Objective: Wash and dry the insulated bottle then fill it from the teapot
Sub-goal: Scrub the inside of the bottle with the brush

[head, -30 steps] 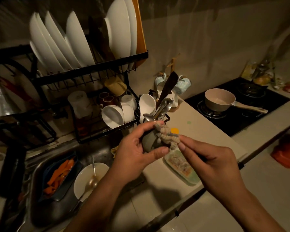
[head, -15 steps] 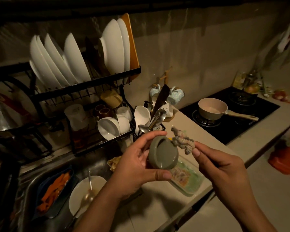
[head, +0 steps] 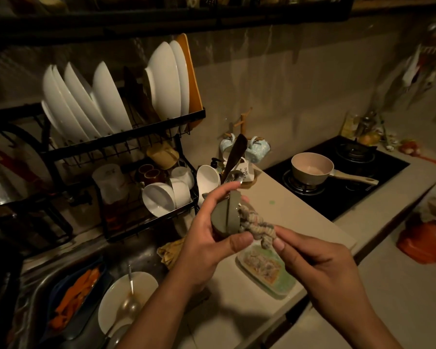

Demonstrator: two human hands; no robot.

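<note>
My left hand (head: 207,238) grips a grey-green bottle lid (head: 225,217) with a strap handle, held in the air over the counter's left part, thumb below and fingers over its top. My right hand (head: 312,268) pinches a twisted, ribbed cloth (head: 256,226) whose far end presses against the lid's right side. The insulated bottle's body and a teapot are not visible to me in this dim kitchen.
A two-tier dish rack (head: 126,137) with white plates and bowls stands behind the sink (head: 43,280), which holds a dirty plate with a spoon (head: 126,301) and a blue tray. A rectangular dish (head: 264,268) lies on the counter (head: 282,212). A saucepan (head: 312,170) sits on the hob at right.
The lid has turned in my left hand, from showing its round flat face to showing its strapped side. My right hand brought the cloth back against it. The camera tilted upward.
</note>
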